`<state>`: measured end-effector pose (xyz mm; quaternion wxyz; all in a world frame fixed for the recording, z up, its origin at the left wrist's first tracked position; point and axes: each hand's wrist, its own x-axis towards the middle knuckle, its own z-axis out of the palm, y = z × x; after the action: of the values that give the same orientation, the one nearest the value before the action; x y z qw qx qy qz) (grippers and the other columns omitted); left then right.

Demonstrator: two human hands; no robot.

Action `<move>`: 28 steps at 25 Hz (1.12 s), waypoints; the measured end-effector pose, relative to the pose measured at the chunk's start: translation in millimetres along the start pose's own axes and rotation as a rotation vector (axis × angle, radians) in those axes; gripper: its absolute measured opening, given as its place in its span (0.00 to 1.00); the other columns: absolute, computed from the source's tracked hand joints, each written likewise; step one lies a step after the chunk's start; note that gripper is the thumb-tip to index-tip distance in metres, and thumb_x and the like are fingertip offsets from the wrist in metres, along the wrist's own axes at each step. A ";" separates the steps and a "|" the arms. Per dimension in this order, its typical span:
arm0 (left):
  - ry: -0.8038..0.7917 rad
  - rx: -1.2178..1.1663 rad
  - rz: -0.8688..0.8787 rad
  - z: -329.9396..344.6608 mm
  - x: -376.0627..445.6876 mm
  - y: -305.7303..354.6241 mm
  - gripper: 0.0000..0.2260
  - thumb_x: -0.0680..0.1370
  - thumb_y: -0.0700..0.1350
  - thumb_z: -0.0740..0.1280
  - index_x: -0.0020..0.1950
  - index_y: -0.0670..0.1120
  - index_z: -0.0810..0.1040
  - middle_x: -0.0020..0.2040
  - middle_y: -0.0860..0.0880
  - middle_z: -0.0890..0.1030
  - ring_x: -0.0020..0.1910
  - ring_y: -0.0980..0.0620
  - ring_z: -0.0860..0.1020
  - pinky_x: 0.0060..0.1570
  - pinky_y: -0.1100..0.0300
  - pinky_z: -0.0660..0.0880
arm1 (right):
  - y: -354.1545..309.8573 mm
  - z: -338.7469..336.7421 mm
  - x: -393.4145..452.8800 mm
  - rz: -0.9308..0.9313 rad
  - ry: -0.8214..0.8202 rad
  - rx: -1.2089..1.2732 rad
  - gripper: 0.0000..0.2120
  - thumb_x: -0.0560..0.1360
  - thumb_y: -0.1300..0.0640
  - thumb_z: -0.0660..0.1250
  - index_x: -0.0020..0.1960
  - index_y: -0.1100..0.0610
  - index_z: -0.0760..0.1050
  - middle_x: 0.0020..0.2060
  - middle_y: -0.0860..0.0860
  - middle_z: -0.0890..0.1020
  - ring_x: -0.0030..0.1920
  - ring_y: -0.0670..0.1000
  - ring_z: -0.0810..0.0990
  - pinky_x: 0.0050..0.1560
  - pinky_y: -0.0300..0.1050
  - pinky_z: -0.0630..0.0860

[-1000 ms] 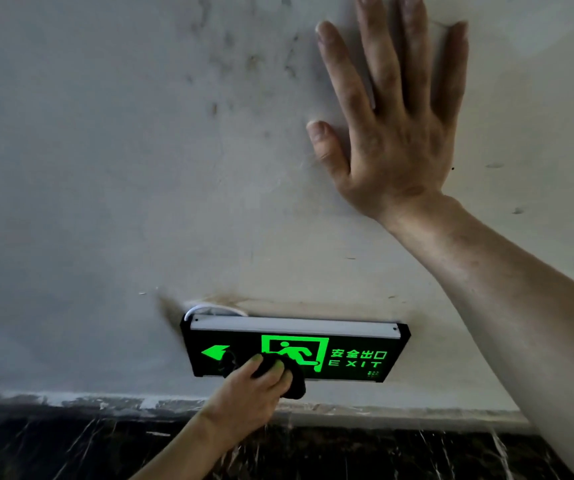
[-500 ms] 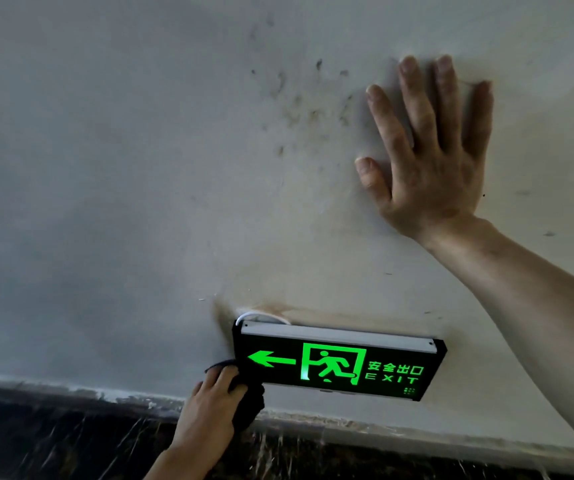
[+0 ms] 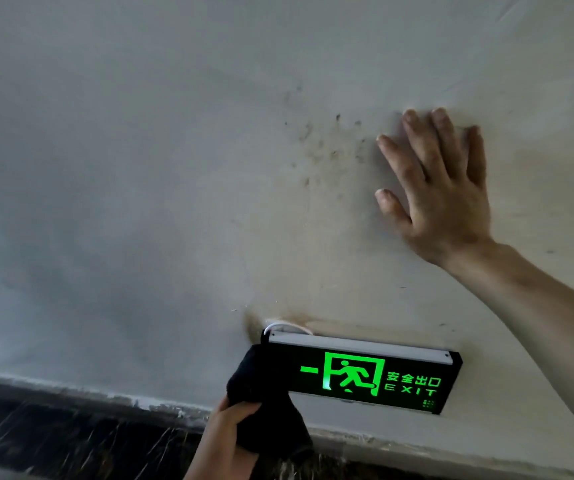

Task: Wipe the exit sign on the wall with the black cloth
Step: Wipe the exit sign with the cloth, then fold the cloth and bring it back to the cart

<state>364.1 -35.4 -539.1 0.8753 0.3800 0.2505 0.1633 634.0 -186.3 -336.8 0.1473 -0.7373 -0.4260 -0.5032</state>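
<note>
Currently, in the head view, my left hand (image 3: 225,441) is clamped on the black cloth (image 3: 264,400), which covers the left end of the exit sign (image 3: 375,375), low on the wall (image 3: 140,202). My right hand (image 3: 441,192) lies flat on the wall above, fingers spread, holding nothing. I judge wiping is under way: the left end is being covered, while the lit pictogram and lettering to the right lie bare and may need a pass.

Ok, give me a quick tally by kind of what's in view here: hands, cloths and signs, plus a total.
Hands: 2, the left hand gripping the cloth and the right hand flat on the wall
Black cloth: 1, over the sign's left end
Exit sign: 1, lit green
Total: 4
</note>
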 end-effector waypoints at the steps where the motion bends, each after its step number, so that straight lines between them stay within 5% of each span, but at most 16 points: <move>1: -0.049 -0.063 -0.028 8.9 -3.6 5.0 0.22 0.70 0.29 0.59 0.64 0.33 0.74 0.35 0.34 0.83 0.28 0.43 0.83 0.25 0.56 0.79 | -2.9 -9.2 -2.0 0.013 -0.021 0.042 0.28 0.81 0.47 0.59 0.78 0.55 0.62 0.79 0.59 0.62 0.79 0.62 0.56 0.76 0.64 0.50; 3: -0.146 -0.120 -0.047 26.7 -9.0 13.8 0.21 0.68 0.32 0.62 0.60 0.36 0.79 0.44 0.32 0.84 0.37 0.38 0.84 0.31 0.51 0.81 | -15.5 -28.7 -16.0 0.045 -0.011 0.131 0.26 0.80 0.49 0.59 0.75 0.58 0.67 0.76 0.60 0.67 0.77 0.62 0.61 0.76 0.60 0.56; 6: -0.233 -0.060 -0.038 54.9 -11.4 21.5 0.21 0.62 0.35 0.69 0.54 0.37 0.83 0.43 0.35 0.85 0.36 0.40 0.84 0.29 0.52 0.80 | -45.5 -54.5 -57.6 0.163 -0.092 0.372 0.22 0.79 0.49 0.60 0.67 0.60 0.77 0.66 0.57 0.79 0.69 0.54 0.73 0.69 0.51 0.70; 9: -0.236 0.064 -0.043 77.0 -10.8 26.2 0.21 0.60 0.37 0.73 0.53 0.41 0.84 0.45 0.35 0.85 0.39 0.40 0.84 0.33 0.52 0.81 | -68.8 -80.0 -80.4 0.518 -0.595 0.738 0.27 0.76 0.33 0.55 0.69 0.44 0.72 0.62 0.35 0.75 0.60 0.32 0.72 0.58 0.34 0.70; 11: -0.252 0.155 -0.064 91.8 -15.0 31.6 0.18 0.62 0.37 0.74 0.51 0.45 0.85 0.47 0.35 0.85 0.42 0.38 0.84 0.37 0.50 0.81 | -71.5 -90.0 -80.4 0.695 -0.909 0.935 0.34 0.70 0.23 0.54 0.72 0.36 0.65 0.63 0.31 0.70 0.60 0.33 0.73 0.55 0.33 0.70; 14: -0.324 0.242 -0.108 121.3 -27.1 48.7 0.21 0.63 0.41 0.79 0.55 0.45 0.83 0.53 0.35 0.84 0.47 0.37 0.83 0.41 0.50 0.80 | -63.2 -107.7 -63.8 0.788 -1.096 1.089 0.41 0.61 0.21 0.59 0.72 0.30 0.60 0.65 0.33 0.70 0.60 0.33 0.74 0.53 0.32 0.74; 18: -0.454 0.294 -0.105 166.0 -51.0 86.7 0.26 0.68 0.41 0.78 0.64 0.44 0.78 0.60 0.34 0.81 0.56 0.34 0.81 0.48 0.52 0.80 | -45.7 -146.2 -14.7 0.912 -1.125 1.143 0.36 0.62 0.30 0.70 0.69 0.29 0.66 0.59 0.37 0.76 0.56 0.42 0.81 0.59 0.44 0.80; 22: -0.399 0.314 -0.119 210.4 -79.0 137.7 0.27 0.64 0.40 0.79 0.62 0.42 0.78 0.57 0.36 0.82 0.56 0.37 0.81 0.49 0.54 0.80 | -29.6 -190.2 52.0 0.962 -1.033 1.061 0.13 0.72 0.49 0.73 0.53 0.33 0.77 0.48 0.39 0.83 0.48 0.40 0.82 0.53 0.39 0.80; 28: -0.389 0.079 -0.258 279.1 -152.2 232.2 0.32 0.67 0.43 0.79 0.70 0.42 0.73 0.66 0.38 0.78 0.65 0.40 0.76 0.63 0.49 0.71 | -4.5 -272.4 161.9 1.470 -0.721 1.403 0.08 0.77 0.65 0.70 0.53 0.54 0.82 0.48 0.57 0.86 0.43 0.51 0.86 0.39 0.45 0.82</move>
<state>374.0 -117.9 -154.3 0.9052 0.4030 0.1300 -0.0361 483.7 -281.9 -74.7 0.6692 -0.6684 -0.0905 0.3119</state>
